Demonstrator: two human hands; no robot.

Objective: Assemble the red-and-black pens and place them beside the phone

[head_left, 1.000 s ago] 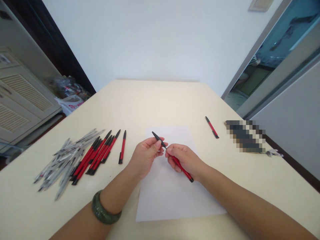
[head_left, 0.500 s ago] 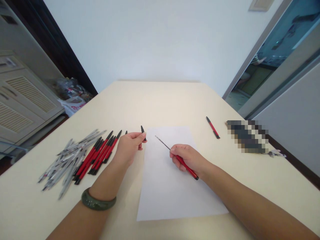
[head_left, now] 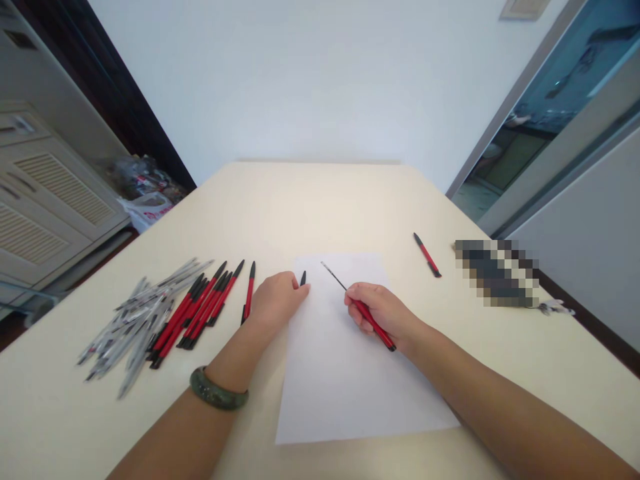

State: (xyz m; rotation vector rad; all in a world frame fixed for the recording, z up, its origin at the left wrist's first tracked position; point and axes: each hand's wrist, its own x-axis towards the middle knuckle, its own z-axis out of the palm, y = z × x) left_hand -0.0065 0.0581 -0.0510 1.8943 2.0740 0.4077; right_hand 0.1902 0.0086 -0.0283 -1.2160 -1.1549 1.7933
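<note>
Right grip [head_left: 383, 310] pinches red pen barrel [head_left: 380, 331] over paper sheet [head_left: 340, 380] | bare refill [head_left: 334, 276] points out, probably for clearance | left grip [head_left: 280, 300], sheet's left edge: black nose cone [head_left: 303, 276] beside thumb; pinched or not, I can't tell

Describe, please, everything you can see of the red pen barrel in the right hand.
The red pen barrel is slim and looks like glossy plastic, with a black end pointing toward the wrist. A thin, dark refill sticks out of its front, paler toward the far end. Thumb and fingers of the right hand grip the barrel, partly hiding its front. It slants over the white paper, its front pointing away and leftward.
</note>
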